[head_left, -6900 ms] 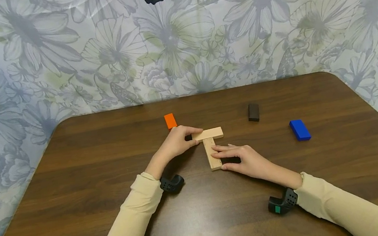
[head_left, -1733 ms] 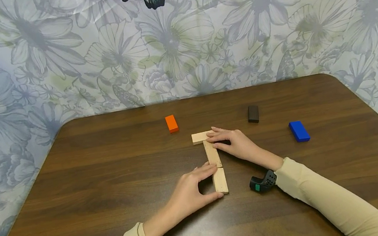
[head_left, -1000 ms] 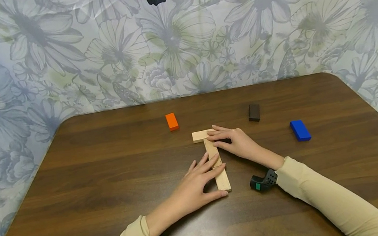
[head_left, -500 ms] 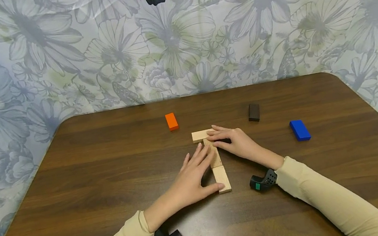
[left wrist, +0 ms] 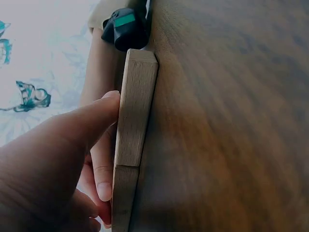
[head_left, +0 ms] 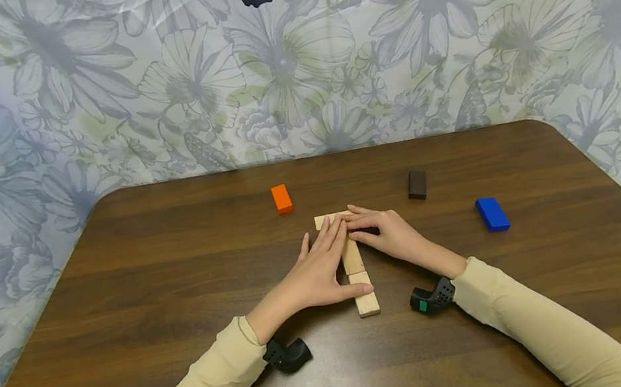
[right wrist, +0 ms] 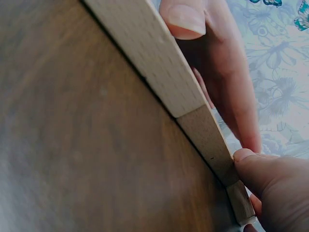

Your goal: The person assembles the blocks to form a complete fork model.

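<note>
Three pale wooden blocks lie flat, forming a long T: a crosswise block (head_left: 322,222) at the far end, a middle block (head_left: 353,261) and a near block (head_left: 368,305) in line below it. My left hand (head_left: 317,276) spreads over them, fingertips at the crosswise block, thumb (left wrist: 104,108) on the near block. At the right end of the crosswise block my right hand (head_left: 392,235) grips, fingers over its far side and thumb (right wrist: 246,159) on the near side by the middle block. The hands' fingertips meet there and hide part of the joint.
On the brown table (head_left: 181,293) an orange block (head_left: 282,199) lies at the back, left of the T. A dark grey block (head_left: 416,185) and a blue block (head_left: 492,214) lie to the right. Flowered cloth (head_left: 279,64) hangs behind the table.
Since the oldest frame, the near block has joined the row and my right hand has shifted to the crosswise block. My left hand has just slid forward along the blocks, its fingers straightening.
</note>
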Motion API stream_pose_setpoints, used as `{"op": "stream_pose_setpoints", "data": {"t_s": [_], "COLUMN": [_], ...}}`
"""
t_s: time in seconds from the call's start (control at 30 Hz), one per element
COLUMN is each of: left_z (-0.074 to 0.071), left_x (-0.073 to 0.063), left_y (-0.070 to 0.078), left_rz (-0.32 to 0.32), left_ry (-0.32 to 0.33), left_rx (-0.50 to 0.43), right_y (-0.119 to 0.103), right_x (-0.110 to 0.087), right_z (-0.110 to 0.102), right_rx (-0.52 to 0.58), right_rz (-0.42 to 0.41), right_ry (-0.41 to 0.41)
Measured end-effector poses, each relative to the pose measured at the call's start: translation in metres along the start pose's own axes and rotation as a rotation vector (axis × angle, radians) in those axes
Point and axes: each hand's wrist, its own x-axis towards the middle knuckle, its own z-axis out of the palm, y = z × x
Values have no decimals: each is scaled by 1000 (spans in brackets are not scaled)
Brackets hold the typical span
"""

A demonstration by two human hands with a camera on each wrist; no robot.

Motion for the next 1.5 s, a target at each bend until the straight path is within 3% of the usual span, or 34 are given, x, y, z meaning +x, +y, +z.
{"op": "stream_pose_setpoints", "data": {"t_s": [0.2, 0.6, 0.73, 0.9, 1.07, 1.2, 1.33, 1.5], "left_z": [-1, 1, 2, 3, 4, 4, 3, 1], "left_x": [0, -2, -2, -3, -3, -3, -2, -2], "left_y": [-3, -5, -5, -6, -5, -4, -3, -1], "left_rz": [-35, -53, -57, -60, -56, -60, -59, -47], "left_ry": [-47, -60, -65, -61, -72, -75, -71, -63], "left_rx": [-28, -39, -23, -14, -21, -16, -4, -10], "right_y": [-1, -3, 1, 24, 53, 62, 65, 69], "right_x": [2, 4, 5, 0, -13, -15, -15, -13], "right_z": [-1, -2, -20, -62, -95, -109, -114, -114], "right_rx": [4, 20, 19, -21, -72, -70, -82, -156], "right_rz": [7, 24, 78, 239, 429, 494, 497, 460], "right_ry": [-1, -15, 45, 87, -92, -246, -280, -242]}}
